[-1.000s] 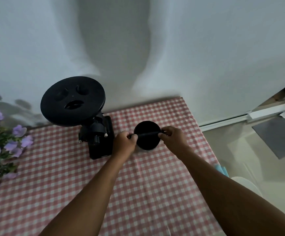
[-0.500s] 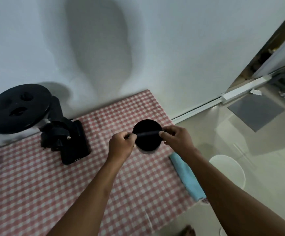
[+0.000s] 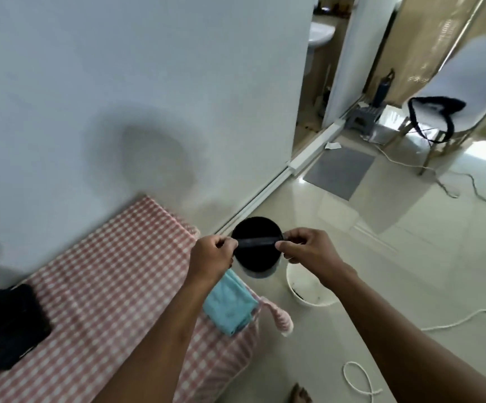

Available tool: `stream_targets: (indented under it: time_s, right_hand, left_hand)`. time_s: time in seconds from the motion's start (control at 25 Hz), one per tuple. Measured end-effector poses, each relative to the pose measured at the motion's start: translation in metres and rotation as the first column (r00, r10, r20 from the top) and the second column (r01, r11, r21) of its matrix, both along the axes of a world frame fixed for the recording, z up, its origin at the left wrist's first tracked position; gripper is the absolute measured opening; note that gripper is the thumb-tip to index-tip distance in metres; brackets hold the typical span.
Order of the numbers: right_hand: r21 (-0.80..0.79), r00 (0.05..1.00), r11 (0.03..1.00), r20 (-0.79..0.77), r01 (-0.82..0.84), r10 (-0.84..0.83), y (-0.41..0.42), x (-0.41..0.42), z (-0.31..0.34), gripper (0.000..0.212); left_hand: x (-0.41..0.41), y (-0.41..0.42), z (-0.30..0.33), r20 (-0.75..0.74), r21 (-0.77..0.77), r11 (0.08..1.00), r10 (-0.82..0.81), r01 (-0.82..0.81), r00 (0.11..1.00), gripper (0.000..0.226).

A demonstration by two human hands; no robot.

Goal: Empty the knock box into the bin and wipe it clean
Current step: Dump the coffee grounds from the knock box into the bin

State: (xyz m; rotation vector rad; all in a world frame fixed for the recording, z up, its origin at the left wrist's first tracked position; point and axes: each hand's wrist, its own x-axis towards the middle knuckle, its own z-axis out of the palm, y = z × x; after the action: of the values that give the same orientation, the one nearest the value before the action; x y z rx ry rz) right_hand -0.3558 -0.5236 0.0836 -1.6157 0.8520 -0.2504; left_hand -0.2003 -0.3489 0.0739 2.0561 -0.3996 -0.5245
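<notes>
The round black knock box [image 3: 257, 258] hangs in the air past the table's right edge, upright, with a dark bar across its mouth. My left hand [image 3: 211, 258] pinches the bar's left end and my right hand [image 3: 308, 251] pinches its right end. Just below and to the right, on the floor, stands the white bin [image 3: 308, 289], partly hidden by my right forearm. A light blue cloth [image 3: 230, 306] lies folded on the table's right edge, under my left wrist.
The pink checked table [image 3: 105, 286] carries a black machine base [image 3: 12, 324] at the left. White cords [image 3: 358, 379] trail over the tiled floor. A grey mat [image 3: 340, 171], a white chair [image 3: 463, 91] and an open doorway lie beyond.
Both hands have carried the knock box rightward off the table to above the floor near the bin. The view has swung right, so the machine has slid to the left edge.
</notes>
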Motion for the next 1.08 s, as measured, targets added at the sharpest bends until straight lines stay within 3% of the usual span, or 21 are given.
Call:
stream_targets:
  time_s: [0.32,0.72,0.8,0.96,1.08]
  right_hand:
    - [0.116,0.977,0.970,-0.018,0.215,-0.214,-0.096,-0.117,-0.011,0.016]
    - [0.095,0.935,0.930,-0.013,0.355,-0.355,-0.156,-0.132,-0.033,0.005]
    - [0.079,0.945,0.942,-0.013,0.327,-0.327,-0.170,-0.127,-0.030,0.010]
    - [0.043,0.978,0.978,-0.042,0.204,-0.202,-0.202,-0.110,-0.021,0.014]
    - [0.015,0.995,0.997,-0.059,0.082,-0.081,-0.223,-0.097,-0.020,0.011]
  left_hand:
    - [-0.084,-0.127,-0.007,-0.152,0.019,0.984,-0.175,0.180,0.973,0.017]
    - [-0.076,-0.207,-0.018,-0.294,0.044,0.915,-0.372,0.401,0.880,0.017]
    - [-0.061,-0.223,-0.018,-0.414,-0.013,0.886,-0.426,0.463,0.804,0.027]
    - [-0.025,-0.245,-0.020,-0.668,-0.204,0.776,-0.556,0.597,0.495,0.044]
    - [-0.016,-0.255,-0.035,-0.750,-0.227,0.799,-0.508,0.557,0.422,0.035]
